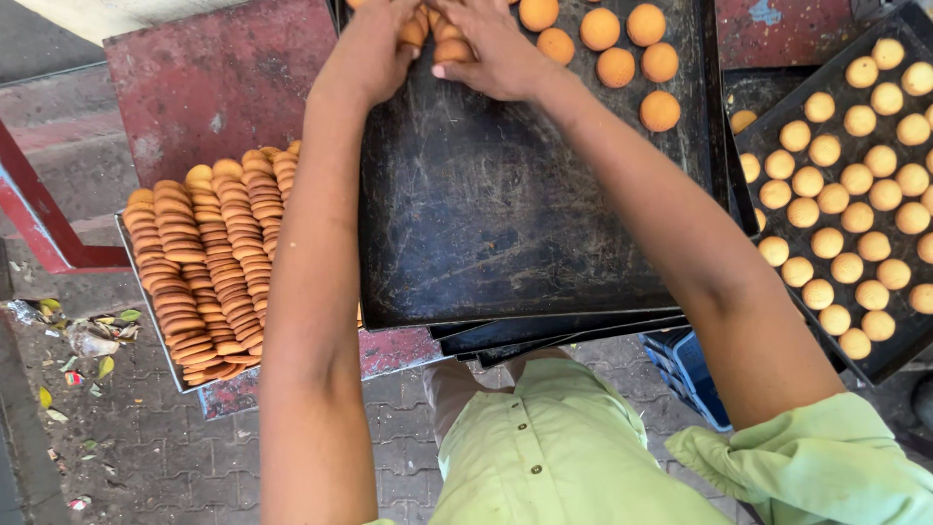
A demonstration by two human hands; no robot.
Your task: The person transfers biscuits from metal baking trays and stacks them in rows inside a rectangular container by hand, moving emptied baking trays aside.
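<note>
Both my hands reach to the far end of a dark metal baking tray point(505, 214). My left hand point(374, 49) and my right hand point(491, 49) are closed together around a stack of round golden biscuits point(442, 34) gathered between them. Loose biscuits point(622, 44) lie on the tray just right of my right hand. At the left, a steel tray point(146, 301) holds several packed rows of biscuits standing on edge point(209, 262).
More dark trays are stacked under the one I work on. Another black tray point(875, 360) at the right is covered with rows of round biscuits. A red metal table point(214, 78) carries the trays. Blue crate point(695, 374) below; litter on the paved floor at the left.
</note>
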